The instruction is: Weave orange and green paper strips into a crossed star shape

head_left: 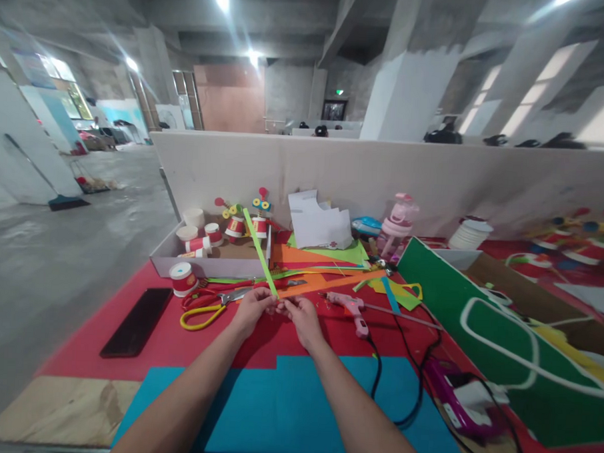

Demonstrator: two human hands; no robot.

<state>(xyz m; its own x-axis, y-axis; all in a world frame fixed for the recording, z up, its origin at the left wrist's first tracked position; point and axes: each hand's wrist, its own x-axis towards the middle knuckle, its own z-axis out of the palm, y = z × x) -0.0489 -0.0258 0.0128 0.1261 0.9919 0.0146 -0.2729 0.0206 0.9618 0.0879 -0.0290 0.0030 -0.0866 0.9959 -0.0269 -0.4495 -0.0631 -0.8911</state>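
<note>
Both hands meet over the middle of the red table. My left hand [254, 310] and my right hand [301, 317] pinch the lower end of a bright green paper strip [259, 251], which slants up and away to the left. The fingertips nearly touch, and the strip's very end is hidden among them. Left of my hands lie scissors [203, 315] with yellow and red handles. To the right rests a pink glue gun [348, 307] with a glue stick in its back and a small red light showing.
A phone [136, 323] and a paper cup [182, 279] are at the left. Behind stands a box [210, 268] with cups and figures. At the right are a green box [478, 328], a purple power strip [457, 400] and loose cables. Blue sheets [294, 413] cover the front.
</note>
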